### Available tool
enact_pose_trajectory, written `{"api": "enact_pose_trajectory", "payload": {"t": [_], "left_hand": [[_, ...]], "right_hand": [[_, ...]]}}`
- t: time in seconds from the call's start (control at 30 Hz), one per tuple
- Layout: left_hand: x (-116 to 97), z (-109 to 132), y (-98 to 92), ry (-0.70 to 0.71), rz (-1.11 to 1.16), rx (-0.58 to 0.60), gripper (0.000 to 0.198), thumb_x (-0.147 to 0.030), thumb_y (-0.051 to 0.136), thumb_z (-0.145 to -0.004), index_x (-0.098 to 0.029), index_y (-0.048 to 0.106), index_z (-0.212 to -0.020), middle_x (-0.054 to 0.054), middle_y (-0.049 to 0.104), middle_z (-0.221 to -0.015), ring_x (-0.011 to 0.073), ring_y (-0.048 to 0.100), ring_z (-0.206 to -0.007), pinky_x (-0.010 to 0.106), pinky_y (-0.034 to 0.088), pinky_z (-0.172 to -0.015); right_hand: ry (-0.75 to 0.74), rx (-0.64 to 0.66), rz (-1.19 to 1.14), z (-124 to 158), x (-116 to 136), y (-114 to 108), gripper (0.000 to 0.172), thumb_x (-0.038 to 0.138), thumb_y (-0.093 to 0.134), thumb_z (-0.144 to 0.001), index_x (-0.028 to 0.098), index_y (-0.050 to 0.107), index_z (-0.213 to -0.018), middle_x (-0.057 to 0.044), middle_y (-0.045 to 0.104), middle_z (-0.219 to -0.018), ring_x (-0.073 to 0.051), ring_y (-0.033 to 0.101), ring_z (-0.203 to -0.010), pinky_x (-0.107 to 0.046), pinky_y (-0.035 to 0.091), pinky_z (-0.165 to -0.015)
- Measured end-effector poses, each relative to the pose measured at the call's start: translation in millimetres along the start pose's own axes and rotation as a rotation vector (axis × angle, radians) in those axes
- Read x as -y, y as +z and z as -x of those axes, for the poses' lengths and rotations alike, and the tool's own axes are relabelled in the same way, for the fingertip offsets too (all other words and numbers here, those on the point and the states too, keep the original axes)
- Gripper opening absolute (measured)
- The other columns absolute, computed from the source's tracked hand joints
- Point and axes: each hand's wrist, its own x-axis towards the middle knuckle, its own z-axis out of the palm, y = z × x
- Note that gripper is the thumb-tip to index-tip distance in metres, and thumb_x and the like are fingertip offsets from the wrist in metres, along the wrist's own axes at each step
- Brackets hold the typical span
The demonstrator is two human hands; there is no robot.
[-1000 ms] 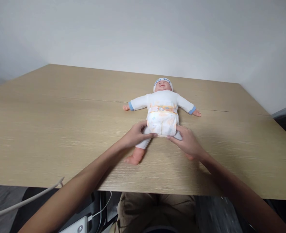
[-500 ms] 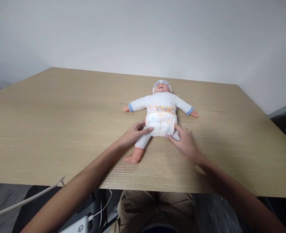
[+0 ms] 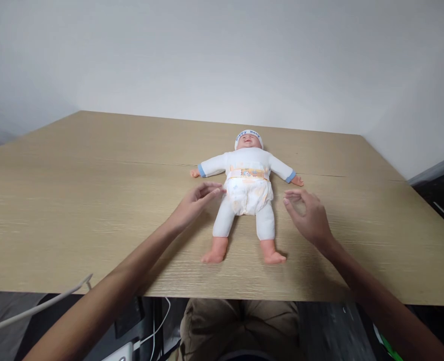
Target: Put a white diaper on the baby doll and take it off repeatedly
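Note:
A baby doll [image 3: 247,156] in a white suit with blue cuffs and a white printed headband lies on its back, arms spread and feet toward me. Round its hips sits a white diaper [image 3: 246,195] with an orange printed waist strip. My left hand [image 3: 201,200] is at the diaper's left edge, fingertips close to it; whether they touch I cannot tell. It holds nothing visible, thumb and fingers slightly apart. To the right of the doll, my right hand [image 3: 308,215] hovers clear of it, fingers curved with a gap to the thumb, and is empty.
The doll rests on a wooden table [image 3: 94,215] with a seam across it, against a pale wall [image 3: 222,60]. A white cable [image 3: 37,310] rises at the front left edge. Below that edge are a white device [image 3: 122,352] with a thin cord and my legs.
Both hands have let go of the diaper's leg edges and moved outward, the right one farther. The doll's right-side leg, hidden before, now shows in full.

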Motion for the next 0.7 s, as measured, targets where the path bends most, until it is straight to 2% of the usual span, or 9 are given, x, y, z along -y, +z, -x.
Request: {"api": "enact_pose_trajectory", "payload": {"t": [0.1,0.2,0.27,0.37,0.43,0.53,0.63,0.7], "left_hand": [[16,-33,-2.3,0.13,-0.331,-0.174,0.044,-0.055,0.066,-0.1,-0.022,0.067,-0.13,0.015,0.071,-0.144,0.0334,0.062,-0.132,0.05,0.045,-0.12],[26,-68,-4.9,0.182,-0.635,-0.293,0.056,-0.053,0.065,-0.098,-0.018,0.06,-0.142,0.02,0.061,-0.155,0.0406,0.048,-0.144,0.055,0.035,-0.126],[29,-86,-8.2,0.135,-0.742,-0.288,0.066,-0.053,0.064,-0.096,-0.013,0.055,-0.148,0.025,0.058,-0.158,0.0446,0.043,-0.148,0.057,0.032,-0.126],[31,-101,-12.4,0.047,-0.822,-0.215,0.071,-0.058,0.062,-0.096,-0.009,0.059,-0.147,0.028,0.066,-0.146,0.0469,0.051,-0.142,0.058,0.031,-0.124],[31,-103,-11.6,0.016,-0.837,-0.19,0.072,-0.064,0.063,-0.094,-0.011,0.063,-0.142,0.026,0.073,-0.134,0.0461,0.059,-0.132,0.057,0.034,-0.121],[26,-98,-3.3,-0.045,-0.754,-0.151,0.07,-0.069,0.063,-0.093,-0.014,0.068,-0.135,0.022,0.079,-0.125,0.0429,0.069,-0.119,0.049,0.046,-0.108],[9,-81,8.0,-0.108,-0.648,-0.115,0.064,-0.067,0.058,-0.095,-0.014,0.07,-0.129,0.022,0.08,-0.126,0.0421,0.073,-0.114,0.043,0.052,-0.094],[-7,-62,13.4,-0.113,-0.593,-0.126,0.061,-0.063,0.057,-0.096,-0.014,0.069,-0.13,0.021,0.08,-0.13,0.0431,0.073,-0.117,0.045,0.053,-0.094]], "right_hand": [[-0.014,-0.045,0.103,-38,-26,10,0.033,0.044,0.063,-0.103,0.024,0.071,-0.127,-0.016,0.08,-0.125,-0.039,0.071,-0.117,-0.058,0.051,-0.111],[-0.027,-0.004,0.228,-79,-52,27,0.052,0.043,0.068,-0.095,0.017,0.066,-0.14,-0.024,0.073,-0.14,-0.045,0.064,-0.13,-0.062,0.047,-0.115],[-0.009,0.04,0.264,-100,-64,36,0.061,0.043,0.073,-0.091,0.014,0.064,-0.144,-0.026,0.071,-0.146,-0.046,0.062,-0.134,-0.062,0.048,-0.115],[-0.008,0.106,0.235,-115,-68,44,0.053,0.04,0.072,-0.091,0.015,0.069,-0.137,-0.023,0.075,-0.14,-0.043,0.068,-0.126,-0.055,0.052,-0.111],[-0.012,0.135,0.2,-116,-61,49,0.041,0.04,0.068,-0.094,0.018,0.074,-0.128,-0.019,0.079,-0.13,-0.039,0.071,-0.118,-0.05,0.055,-0.104],[0.048,0.134,0.174,-109,-41,59,0.03,0.039,0.065,-0.097,0.021,0.076,-0.118,-0.016,0.081,-0.119,-0.037,0.073,-0.11,-0.045,0.056,-0.094],[0.113,0.105,0.137,-101,-25,66,0.03,0.036,0.061,-0.099,0.022,0.075,-0.121,-0.017,0.08,-0.123,-0.037,0.072,-0.113,-0.045,0.056,-0.095],[0.114,0.093,0.086,-95,-20,63,0.033,0.036,0.06,-0.1,0.021,0.073,-0.126,-0.017,0.079,-0.127,-0.037,0.071,-0.118,-0.045,0.055,-0.099]]}}
